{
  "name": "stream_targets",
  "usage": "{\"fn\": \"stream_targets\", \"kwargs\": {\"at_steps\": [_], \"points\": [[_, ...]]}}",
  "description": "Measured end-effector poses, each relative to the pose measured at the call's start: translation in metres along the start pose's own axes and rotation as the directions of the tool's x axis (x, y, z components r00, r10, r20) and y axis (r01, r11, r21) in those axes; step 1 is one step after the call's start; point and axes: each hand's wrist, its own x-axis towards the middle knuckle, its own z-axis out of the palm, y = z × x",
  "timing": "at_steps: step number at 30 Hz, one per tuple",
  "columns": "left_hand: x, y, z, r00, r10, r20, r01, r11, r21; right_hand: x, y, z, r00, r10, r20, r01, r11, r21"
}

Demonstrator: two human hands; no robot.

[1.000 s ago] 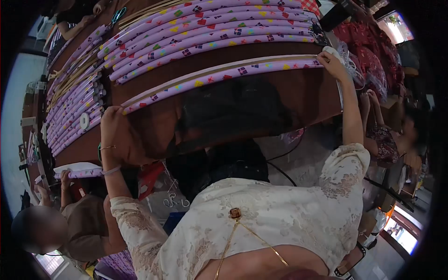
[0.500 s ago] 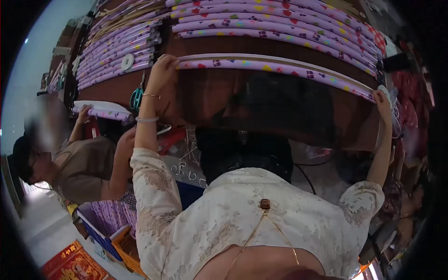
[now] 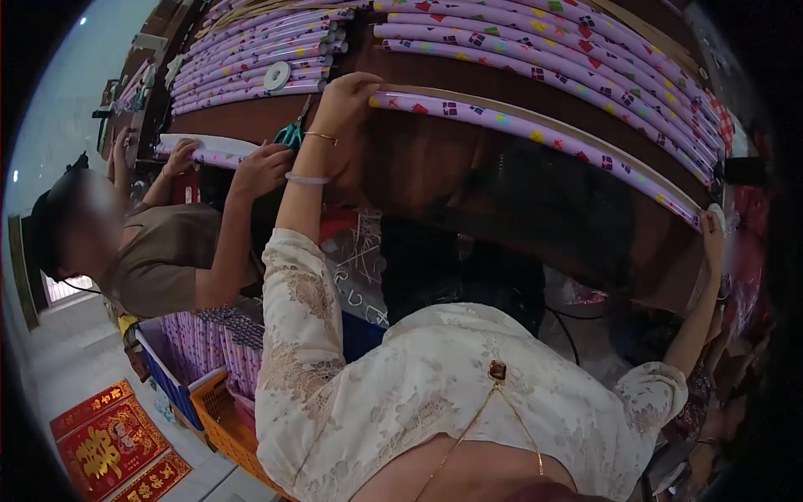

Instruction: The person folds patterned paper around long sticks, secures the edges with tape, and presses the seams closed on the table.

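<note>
A long purple patterned roll (image 3: 535, 134) with a brown strip along its far edge lies across the brown table (image 3: 401, 167). At its left end my left hand (image 3: 347, 96) is closed, fingers pinching the tip. My right hand (image 3: 711, 234) pinches the right end of the same roll, fingers closed. Beyond it several finished-looking purple rolls (image 3: 544, 75) lie side by side. Another stack of purple rolls (image 3: 251, 71) is at the back left, with a white tape ring (image 3: 277, 75) on top.
A co-worker (image 3: 167, 251) at the left handles another purple roll (image 3: 217, 156), beside teal-handled scissors (image 3: 290, 135). Below are a blue crate (image 3: 159, 372) with purple rolls and an orange crate (image 3: 238, 439). A red printed sheet (image 3: 109, 443) lies on the floor.
The view has swung left, so the table and roll appear further right. Both my hands still hold the roll's ends. The brown strip shows with less white along it than before.
</note>
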Motion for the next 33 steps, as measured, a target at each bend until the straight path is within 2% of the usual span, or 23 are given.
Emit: {"fn": "stream_targets", "kwargs": {"at_steps": [1,4,8,10,11,13,14,16,17,20,21,23,25,29,31,33], "points": [[0.001,-0.002,0.000,0.996,-0.084,0.024,0.086,0.982,-0.167,0.001,0.002,0.000,1.000,0.024,-0.007,-0.024,1.000,0.013],[0.002,-0.001,-0.005,0.983,-0.169,0.069,0.179,0.965,-0.189,-0.001,0.001,0.000,0.999,0.027,-0.025,-0.026,0.999,0.045],[-0.002,0.004,-0.003,0.985,-0.171,0.023,0.172,0.979,-0.110,-0.003,0.001,-0.002,0.997,-0.006,-0.077,0.009,0.999,0.038],[-0.002,-0.005,-0.002,0.983,-0.168,0.068,0.181,0.896,-0.405,-0.007,-0.016,-0.003,0.997,0.044,-0.068,-0.044,0.999,0.001],[-0.001,-0.009,-0.003,0.983,-0.169,0.068,0.182,0.896,-0.406,-0.009,-0.023,-0.004,0.993,0.096,-0.063,-0.098,0.994,-0.038],[-0.003,-0.010,-0.004,0.956,-0.260,0.135,0.293,0.858,-0.422,-0.002,-0.004,-0.008,0.994,0.102,-0.048,-0.106,0.991,-0.083],[-0.003,-0.010,-0.003,0.956,-0.261,0.136,0.294,0.857,-0.423,0.003,0.008,-0.008,0.994,0.108,-0.035,-0.112,0.986,-0.125],[-0.003,-0.006,-0.001,0.978,-0.206,0.021,0.194,0.876,-0.441,0.004,0.015,-0.007,0.995,0.093,-0.042,-0.097,0.992,-0.086],[-0.003,-0.004,-0.001,0.978,-0.206,0.020,0.194,0.876,-0.441,0.005,0.019,-0.007,0.996,0.079,-0.051,-0.081,0.996,-0.047],[-0.002,-0.004,-0.002,0.985,-0.172,0.008,0.158,0.888,-0.431,0.002,0.008,-0.005,0.991,0.095,-0.092,-0.103,0.991,-0.081],[-0.001,-0.005,-0.003,0.989,-0.150,-0.002,0.139,0.921,-0.364,0.004,0.010,-0.005,0.991,0.094,-0.093,-0.102,0.991,-0.081],[0.000,0.000,-0.006,0.992,-0.128,-0.012,0.119,0.948,-0.294,0.013,0.026,-0.006,0.981,0.189,-0.047,-0.193,0.976,-0.105],[0.001,0.015,-0.012,0.956,-0.287,0.058,0.292,0.948,-0.125,0.007,0.012,-0.003,0.981,0.185,-0.052,-0.188,0.979,-0.073],[0.006,-0.006,-0.003,0.983,-0.182,0.029,0.184,0.962,-0.200,0.011,0.012,-0.001,0.977,0.204,-0.060,-0.207,0.977,-0.046],[0.007,-0.003,-0.004,0.982,-0.190,0.013,0.191,0.979,-0.074,0.011,0.015,-0.002,0.978,0.202,-0.055,-0.206,0.975,-0.081],[0.006,-0.002,-0.005,0.984,-0.178,0.008,0.178,0.980,-0.084,0.012,0.017,0.001,0.978,0.202,-0.049,-0.206,0.972,-0.114]]}}
